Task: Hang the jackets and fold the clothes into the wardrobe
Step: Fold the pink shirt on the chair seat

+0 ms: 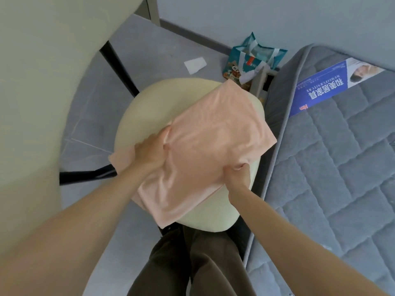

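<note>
Gripping pink cloth [201, 144], both hands [149, 154].

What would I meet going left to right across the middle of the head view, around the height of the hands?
Cream table edge → left hand → pink folded garment → right hand → grey quilted mattress.

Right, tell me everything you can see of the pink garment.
The pink garment is a pale peach, thin, soft-looking cloth, folded into a rough rectangle with light wrinkles. It lies tilted across the cream seat cushion, its edges overhanging. The left hand grips its left edge and the right hand pinches its near edge. A loose flap sticks out under the left hand.
</note>
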Available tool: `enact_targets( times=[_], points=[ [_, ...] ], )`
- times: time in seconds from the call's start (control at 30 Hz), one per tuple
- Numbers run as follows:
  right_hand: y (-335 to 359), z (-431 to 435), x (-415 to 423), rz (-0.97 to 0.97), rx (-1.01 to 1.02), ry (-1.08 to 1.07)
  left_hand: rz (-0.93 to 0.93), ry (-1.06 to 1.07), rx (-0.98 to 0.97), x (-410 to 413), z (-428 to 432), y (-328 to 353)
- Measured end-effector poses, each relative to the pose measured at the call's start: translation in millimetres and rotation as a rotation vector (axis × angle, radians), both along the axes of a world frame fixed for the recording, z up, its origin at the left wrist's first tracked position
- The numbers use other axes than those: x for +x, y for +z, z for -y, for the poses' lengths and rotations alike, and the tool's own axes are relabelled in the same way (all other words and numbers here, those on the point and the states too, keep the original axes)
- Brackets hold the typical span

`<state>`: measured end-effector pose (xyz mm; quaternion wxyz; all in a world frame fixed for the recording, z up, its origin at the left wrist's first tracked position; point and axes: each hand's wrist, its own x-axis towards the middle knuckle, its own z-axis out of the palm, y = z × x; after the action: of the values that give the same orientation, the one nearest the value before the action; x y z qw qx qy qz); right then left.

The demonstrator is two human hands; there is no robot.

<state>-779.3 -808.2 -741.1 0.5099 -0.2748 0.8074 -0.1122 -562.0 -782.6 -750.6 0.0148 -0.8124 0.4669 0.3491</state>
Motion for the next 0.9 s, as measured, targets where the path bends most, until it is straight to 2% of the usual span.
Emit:
enact_targets(
  times=[0.1, 0.27, 0.37, 0.5, 0.6, 0.67, 0.77, 0.9],
  points=[
    [5, 16, -1, -0.027, -0.103, 0.153, -0.118, 0.121, -0.012, -14, -34, 4],
    [10, 48, -11, -0.063, -0.273, 0.376, -0.188, 0.468, 0.004, -48, -66, 14],
    [10, 63, -19, -0.062, -0.198, 0.356, -0.245, 0.621, -0.085, -35, -43, 10],
    [6, 86, -9, -0.003, -0.103, 0.306, -0.302, 0.768, -0.109, -10, 9, 0],
    [1, 97, 3, -0.026, -0.067, 0.301, -0.4, 0.835, -0.159, -2, 33, -9],
    [-1, 101, 8, 0.028, -0.024, 0.29, -0.482, 0.902, -0.17, -4, 40, -12],
    [1, 101, 8, 0.135, 0.023, 0.29, -0.557, 0.929, -0.13, -13, 42, -10],
    [15, 99, 1, 0.113, -0.03, 0.284, -0.559, 0.965, -0.148, -14, 38, 8]
  ],
)
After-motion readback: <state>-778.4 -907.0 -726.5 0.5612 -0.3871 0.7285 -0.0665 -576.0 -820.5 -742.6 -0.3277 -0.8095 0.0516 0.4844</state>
